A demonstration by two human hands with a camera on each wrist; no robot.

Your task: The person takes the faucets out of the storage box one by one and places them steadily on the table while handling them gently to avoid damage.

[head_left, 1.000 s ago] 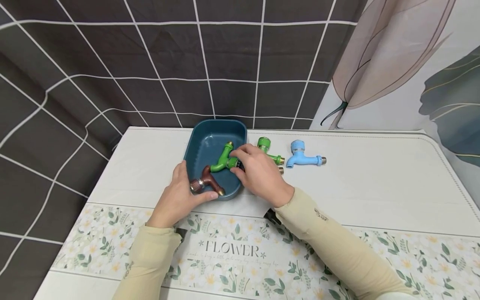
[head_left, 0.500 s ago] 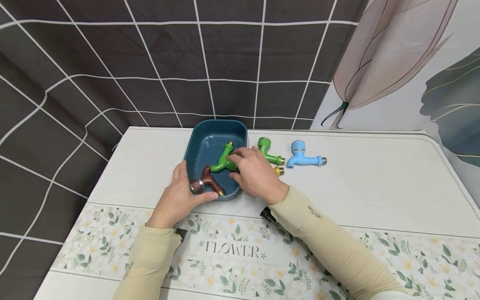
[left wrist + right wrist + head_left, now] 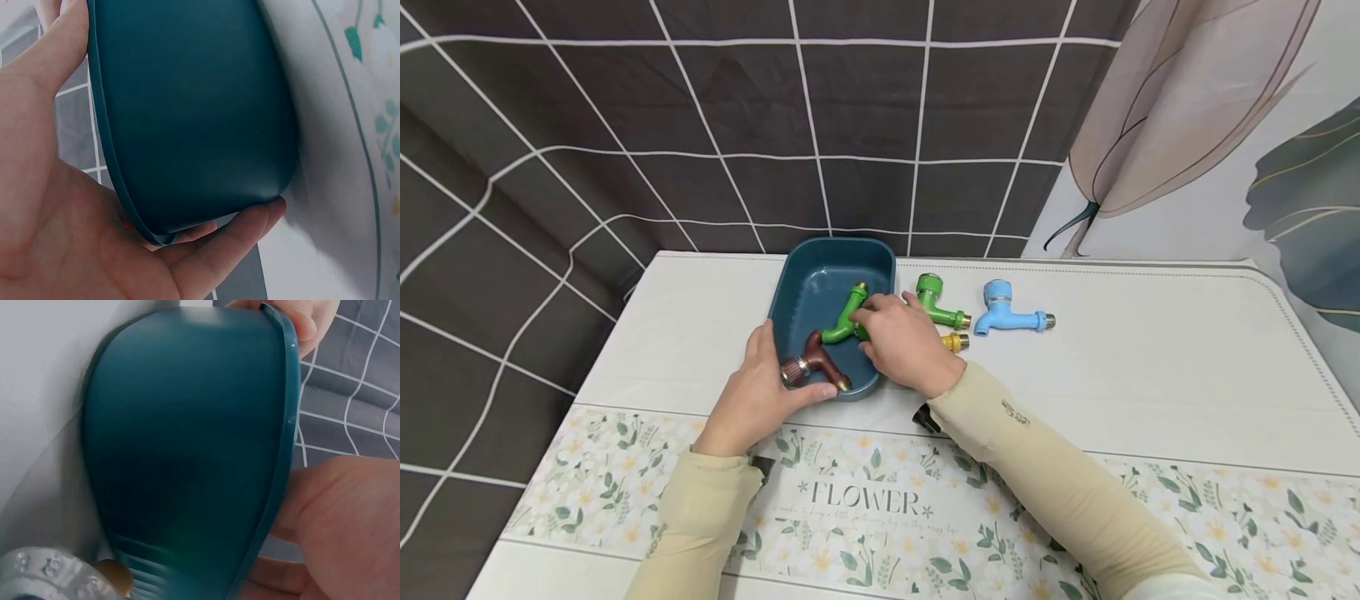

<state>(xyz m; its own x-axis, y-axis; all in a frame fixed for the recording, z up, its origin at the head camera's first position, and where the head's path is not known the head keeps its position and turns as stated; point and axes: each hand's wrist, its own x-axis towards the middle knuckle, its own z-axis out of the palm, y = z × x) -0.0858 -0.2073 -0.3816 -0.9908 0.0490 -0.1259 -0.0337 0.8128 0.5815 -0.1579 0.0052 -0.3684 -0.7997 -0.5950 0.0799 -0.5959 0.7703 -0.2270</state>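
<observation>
A dark teal plastic bin (image 3: pixel 805 275) stands on the table. My left hand (image 3: pixel 756 392) holds its near-left corner, thumb over the rim and fingers along the outside wall; the left wrist view shows this hand (image 3: pixel 206 262) against the bin (image 3: pixel 194 112). Inside lie a brown faucet (image 3: pixel 822 360) and a green faucet (image 3: pixel 842 321). Reaching over the right rim, my right hand (image 3: pixel 910 342) pinches the handle end of this green faucet, which the fingers partly hide. In the right wrist view the bin's wall (image 3: pixel 187 425) covers the fingertips.
Right of the bin lie another green faucet (image 3: pixel 938 307) and a light blue faucet (image 3: pixel 1011 312). A yellow faucet (image 3: pixel 956 342) is mostly hidden under my right hand. Beside the bin in the right wrist view is a clear plastic knob (image 3: pixel 50 575). A dark tiled curtain (image 3: pixel 730 125) hangs behind.
My right hand has shifted slightly left and turned over the green faucet's handle, uncovering more of the yellow faucet. The left hand and the bin stay in place.
</observation>
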